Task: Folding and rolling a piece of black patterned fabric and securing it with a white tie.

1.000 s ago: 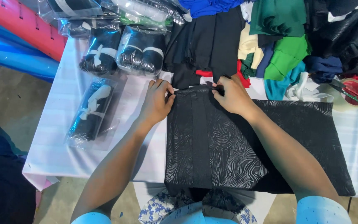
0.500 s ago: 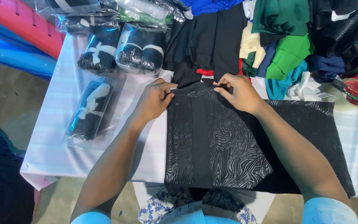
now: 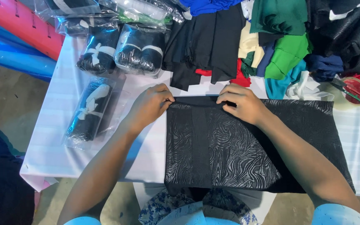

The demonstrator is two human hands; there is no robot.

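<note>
A black cloth (image 3: 238,146) with a shiny wavy pattern lies flat on the white table (image 3: 59,137). My left hand (image 3: 148,106) pinches its far left corner at the top edge. My right hand (image 3: 242,102) grips the same far edge a little to the right, fingers curled over the fold. Both hands hold the cloth's top edge, which now runs straight across.
Several clear bags of rolled black cloth (image 3: 90,109) lie at the left and back left. A heap of coloured fabrics (image 3: 284,37) fills the back. A tape dispenser (image 3: 353,92) sits at the right. Red and blue rolls (image 3: 17,37) lie off the table's left.
Both hands have pulled the cloth's far edge toward me by a little, so the raised fold has flattened into a straight edge.
</note>
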